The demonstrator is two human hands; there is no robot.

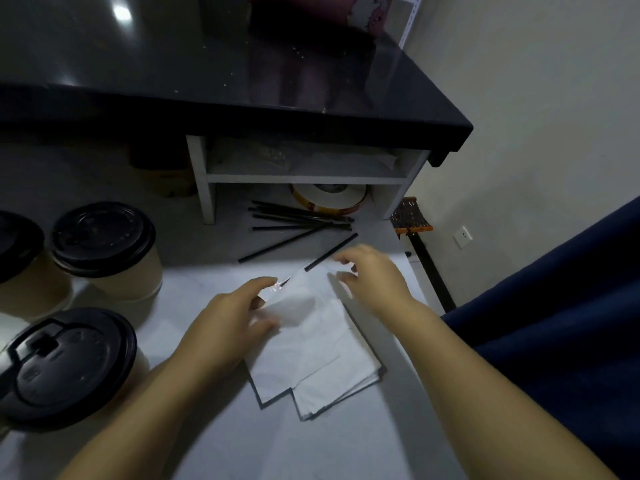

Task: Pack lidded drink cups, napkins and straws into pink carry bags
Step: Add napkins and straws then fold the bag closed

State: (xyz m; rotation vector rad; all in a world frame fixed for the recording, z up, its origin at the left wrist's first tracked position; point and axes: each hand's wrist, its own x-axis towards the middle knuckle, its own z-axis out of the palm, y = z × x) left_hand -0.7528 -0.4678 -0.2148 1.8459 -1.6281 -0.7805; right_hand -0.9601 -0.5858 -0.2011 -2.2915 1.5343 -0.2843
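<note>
Our white counter (242, 445) lies open toward us. Its right edge runs just beside our right hand (374, 275), and lidded cups (107, 251) crowd the left. Our left hand (225, 317) pinches the top napkin (294, 306) of a fanned white stack (322, 368), with a black straw (322, 259) slanting above it. Our right fingers curl near the straw; we cannot tell if they grip it.

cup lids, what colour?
Black lids on cream cups. The head view shows them best, at its left side.
</note>
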